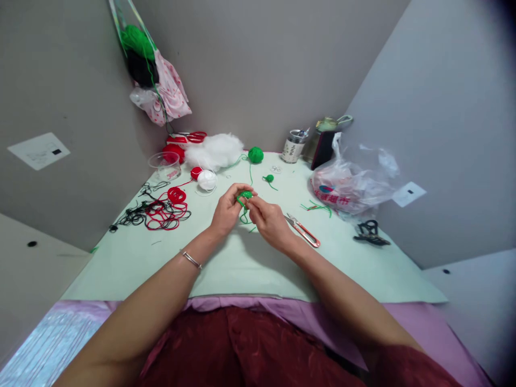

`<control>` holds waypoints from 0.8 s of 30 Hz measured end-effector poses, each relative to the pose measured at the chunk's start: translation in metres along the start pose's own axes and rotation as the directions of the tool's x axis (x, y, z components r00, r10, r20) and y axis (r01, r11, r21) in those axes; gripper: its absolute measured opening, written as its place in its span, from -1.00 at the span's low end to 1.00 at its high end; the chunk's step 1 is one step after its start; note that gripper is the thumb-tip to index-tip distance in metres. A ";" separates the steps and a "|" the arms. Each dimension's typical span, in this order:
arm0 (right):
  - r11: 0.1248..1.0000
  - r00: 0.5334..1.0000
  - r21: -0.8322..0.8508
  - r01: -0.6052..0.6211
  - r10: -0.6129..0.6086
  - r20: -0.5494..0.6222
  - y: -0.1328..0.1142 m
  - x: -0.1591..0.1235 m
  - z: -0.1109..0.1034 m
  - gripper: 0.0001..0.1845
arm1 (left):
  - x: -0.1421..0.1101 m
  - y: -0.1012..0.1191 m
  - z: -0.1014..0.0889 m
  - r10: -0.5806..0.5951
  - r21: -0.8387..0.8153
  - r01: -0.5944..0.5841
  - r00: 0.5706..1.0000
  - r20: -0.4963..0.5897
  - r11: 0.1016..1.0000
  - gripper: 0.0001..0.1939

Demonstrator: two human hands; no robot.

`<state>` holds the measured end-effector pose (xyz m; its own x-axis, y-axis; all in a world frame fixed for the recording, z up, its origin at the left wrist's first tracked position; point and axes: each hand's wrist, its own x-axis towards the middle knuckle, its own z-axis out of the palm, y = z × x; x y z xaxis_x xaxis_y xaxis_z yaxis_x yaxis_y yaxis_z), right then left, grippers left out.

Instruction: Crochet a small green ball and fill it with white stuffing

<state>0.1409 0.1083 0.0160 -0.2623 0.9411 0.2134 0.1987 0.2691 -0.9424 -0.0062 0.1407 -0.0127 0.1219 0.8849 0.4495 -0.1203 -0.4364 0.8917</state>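
Above the middle of the table, my left hand (228, 208) is closed around a small green yarn piece (245, 194). A green strand loops down below it. My right hand (269, 217) meets it from the right, its fingers pinched together at the piece's edge. Whatever thin thing lies between those fingertips is too small to make out. Orange-handled thread snips (304, 231) lie just right of my right hand. Beyond the hands are a small green yarn bundle (269, 178) and a larger green yarn ball (255, 155).
Tangled black yarn (135, 213) and red yarn (167, 209) spread at left. Behind are a clear plastic cup (165, 167), white stuffing (217, 151) and a white yarn ball (207, 180). At right stand a pen can (293, 148), a plastic bag (346, 185) and a black hair claw (371, 234).
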 end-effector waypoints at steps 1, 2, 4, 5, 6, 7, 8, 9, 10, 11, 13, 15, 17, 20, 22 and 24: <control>0.999 0.999 0.041 -0.021 0.019 0.037 0.000 0.001 -0.002 -0.75 | -0.001 0.002 0.000 -0.006 0.017 0.006 1.000 0.012 1.000 -0.82; 0.995 0.995 0.087 -0.051 0.043 0.086 0.001 0.003 -0.005 -0.74 | -0.001 0.003 0.000 -0.013 0.034 0.013 1.000 0.017 0.999 -0.83; 0.974 0.972 0.183 -0.134 0.094 0.215 0.003 0.007 -0.013 -0.74 | -0.002 0.002 0.000 -0.024 0.061 0.023 1.000 0.012 0.998 -0.83; 0.957 0.953 0.225 -0.181 0.113 0.282 0.004 0.009 -0.016 -0.75 | -0.002 0.001 0.000 -0.025 0.068 0.025 1.000 0.004 0.997 -0.83; 0.938 0.931 0.263 -0.224 0.126 0.343 0.005 0.011 -0.020 -0.75 | -0.002 0.000 0.001 -0.025 0.071 0.026 1.000 -0.004 0.997 -0.83; 0.919 0.908 0.293 -0.263 0.134 0.397 0.006 0.012 -0.022 -0.75 | -0.002 -0.002 0.001 -0.027 0.071 0.027 1.000 -0.010 0.997 -0.84; 0.901 0.886 0.315 -0.297 0.137 0.443 0.006 0.013 -0.023 -0.75 | -0.002 -0.003 0.001 -0.030 0.068 0.031 0.999 -0.018 0.997 -0.85; 0.887 0.864 0.327 -0.325 0.138 0.485 0.006 0.012 -0.023 -0.74 | -0.001 -0.005 0.000 -0.035 0.063 0.037 0.999 -0.030 0.997 -0.85; 0.872 0.831 0.332 -0.359 0.137 0.540 0.005 0.010 -0.021 -0.73 | 0.001 -0.006 -0.001 -0.041 0.055 0.044 0.998 -0.046 0.998 -0.86; 0.853 0.783 0.331 -0.403 0.134 0.608 0.003 0.007 -0.019 -0.71 | 0.003 -0.007 -0.003 -0.047 0.045 0.050 0.997 -0.065 0.998 -0.86; 0.804 0.672 0.327 -0.497 0.118 0.731 0.000 0.002 -0.014 -0.70 | 0.006 -0.007 -0.008 -0.058 0.025 0.061 0.994 -0.098 0.998 -0.86; 0.764 0.664 0.366 -0.532 0.108 0.740 -0.004 -0.001 -0.011 -0.72 | 0.009 -0.006 -0.012 -0.062 0.005 0.063 0.992 -0.113 0.998 -0.84; 0.756 0.775 0.445 -0.480 0.128 0.618 -0.006 0.001 -0.012 -0.74 | 0.010 -0.004 -0.014 -0.065 -0.011 0.064 0.991 -0.113 0.998 -0.81; 0.763 0.889 0.518 -0.387 0.161 0.428 -0.006 0.006 -0.020 -0.77 | 0.009 -0.001 -0.012 -0.073 -0.022 0.072 0.993 -0.096 0.997 -0.77; 0.760 0.904 0.530 -0.377 0.175 0.391 -0.005 0.009 -0.023 -0.79 | 0.008 0.000 -0.010 -0.080 -0.027 0.078 0.994 -0.080 0.997 -0.76; 0.758 0.903 0.527 -0.385 0.192 0.383 -0.004 0.011 -0.024 -0.79 | 0.007 -0.001 -0.007 -0.083 -0.032 0.081 0.994 -0.070 0.996 -0.77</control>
<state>0.1595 0.1224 0.0280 -0.5607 0.8234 -0.0873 -0.2462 -0.2664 -0.9319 -0.0124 0.1484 -0.0105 0.0624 0.9272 0.3694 -0.1415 -0.3582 0.9229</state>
